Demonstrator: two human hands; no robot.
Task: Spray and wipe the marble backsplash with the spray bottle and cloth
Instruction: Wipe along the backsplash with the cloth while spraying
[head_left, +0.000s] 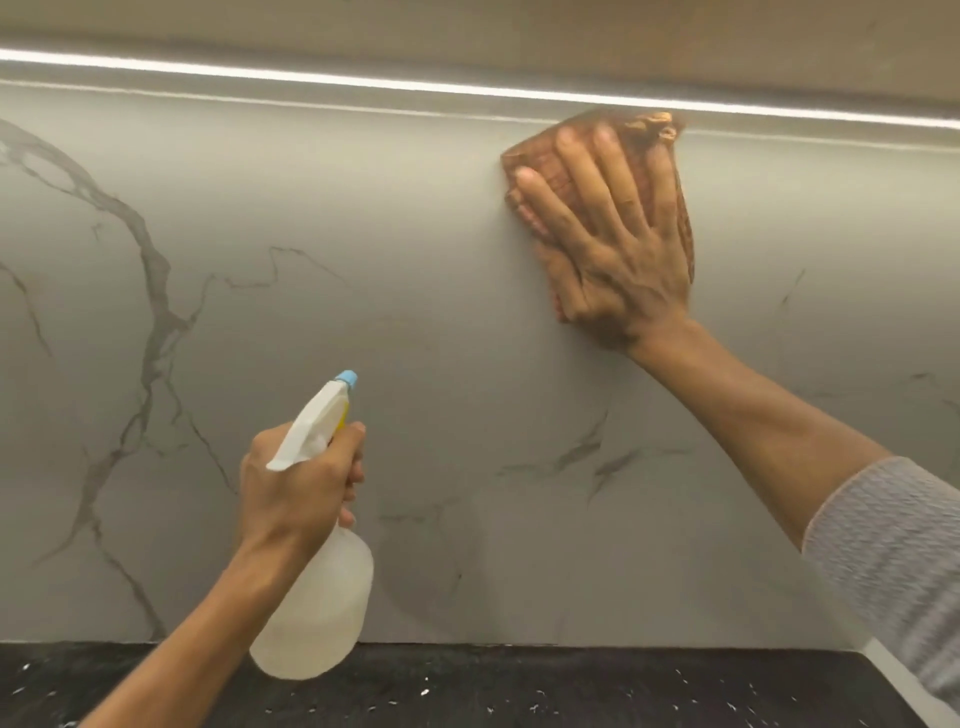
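Most of the view is taken up by the pale grey marble backsplash (415, 291), a smooth upright slab with dark veins branching down its left side and fainter ones low on the right. Along its top edge runs a thin bright light strip (363, 80) under a beige overhang. Below it, at the near edge, lies the black speckled stone desk (571, 691).

The right hand (608, 244) is spread flat, fingers apart and pointing up and left, pressing a brown checked cloth (670, 171) against the backsplash high on the right, just under the light strip. The cloth shows around the fingers and along the right side of the palm. A grey knitted sleeve (893, 561) covers the right forearm near the right border.

The left hand (301, 483) is closed around the neck of a translucent white plastic spray bottle (317, 613), held low and left of centre, above the desk. One finger lies across the trigger below the white spray head, whose blue nozzle tip (347, 379) points up toward the backsplash.
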